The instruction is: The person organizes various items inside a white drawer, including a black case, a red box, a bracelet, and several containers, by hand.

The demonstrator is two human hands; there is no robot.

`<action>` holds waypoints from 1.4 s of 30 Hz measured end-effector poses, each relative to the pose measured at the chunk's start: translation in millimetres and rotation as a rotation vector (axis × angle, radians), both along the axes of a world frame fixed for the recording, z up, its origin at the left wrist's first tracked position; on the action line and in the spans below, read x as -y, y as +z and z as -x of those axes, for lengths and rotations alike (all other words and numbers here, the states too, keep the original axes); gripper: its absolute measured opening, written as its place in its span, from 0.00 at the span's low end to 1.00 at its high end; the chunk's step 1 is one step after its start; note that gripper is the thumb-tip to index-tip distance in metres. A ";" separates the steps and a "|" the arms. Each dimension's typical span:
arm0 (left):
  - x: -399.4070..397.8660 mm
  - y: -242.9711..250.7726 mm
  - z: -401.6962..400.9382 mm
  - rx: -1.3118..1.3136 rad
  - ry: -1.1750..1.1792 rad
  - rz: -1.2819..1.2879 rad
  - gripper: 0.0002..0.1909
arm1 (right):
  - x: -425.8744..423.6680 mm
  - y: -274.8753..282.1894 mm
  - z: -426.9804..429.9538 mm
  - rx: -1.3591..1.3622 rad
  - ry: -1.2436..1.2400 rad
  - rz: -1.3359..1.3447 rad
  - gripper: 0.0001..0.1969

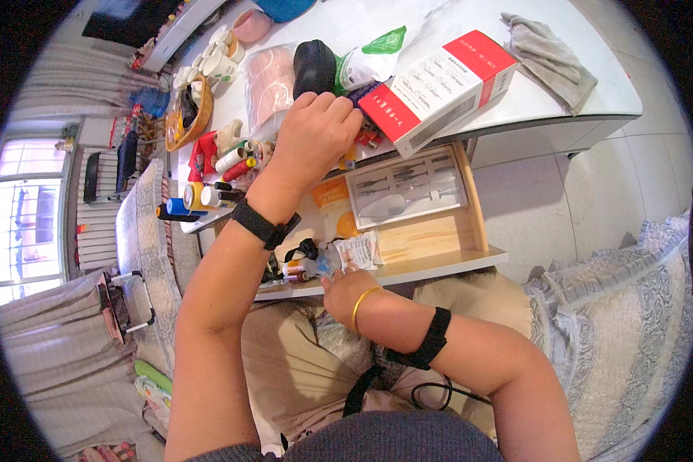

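My left hand [321, 130] is over the near edge of the white table, its knuckles up and fingers curled downward. Its fingertips and anything under them are hidden. A black zip case [314, 68] lies just beyond it. Below, my right hand [349, 291] reaches over the front of an open wooden drawer [427, 234]. Its fingertips meet a small clear plastic bag [323, 263] with something blue inside; whether they grip it is unclear. Right beside them lies a white printed packet [359, 252]. An orange-and-white pouch [334, 208] and a clear-lidded cutlery box [407, 187] lie farther back in the drawer.
A red-and-white carton [438, 92] overhangs the table edge above the drawer. Thread spools [231, 160] and bottles crowd the left edge, near a wicker basket [192, 115]. A grey cloth [548, 63] lies at right. A patterned sofa cover [618, 323] is beside me.
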State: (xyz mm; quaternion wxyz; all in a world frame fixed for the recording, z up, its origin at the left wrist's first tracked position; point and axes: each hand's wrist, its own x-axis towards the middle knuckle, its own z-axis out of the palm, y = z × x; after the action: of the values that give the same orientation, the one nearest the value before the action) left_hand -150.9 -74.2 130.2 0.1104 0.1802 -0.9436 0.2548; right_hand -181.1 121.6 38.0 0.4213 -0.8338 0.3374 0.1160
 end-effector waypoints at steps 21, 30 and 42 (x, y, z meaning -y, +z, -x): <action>-80.7 7.9 -33.0 0.036 -0.109 -0.238 0.16 | -1.7 10.8 6.5 -0.031 0.090 0.079 0.33; -84.1 -49.5 -59.8 0.295 -0.180 -0.500 0.10 | -8.3 11.8 8.3 -0.032 0.041 0.115 0.30; -88.2 -115.2 -78.9 0.450 -0.101 -0.800 0.11 | -23.7 -3.3 4.4 0.048 -0.134 0.299 0.27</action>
State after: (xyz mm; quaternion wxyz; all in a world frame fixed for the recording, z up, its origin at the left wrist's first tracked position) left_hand -72.0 14.1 15.0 -0.1632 0.1027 -0.9759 -0.1023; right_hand -185.4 145.3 34.7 0.3074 -0.8653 0.3956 0.0162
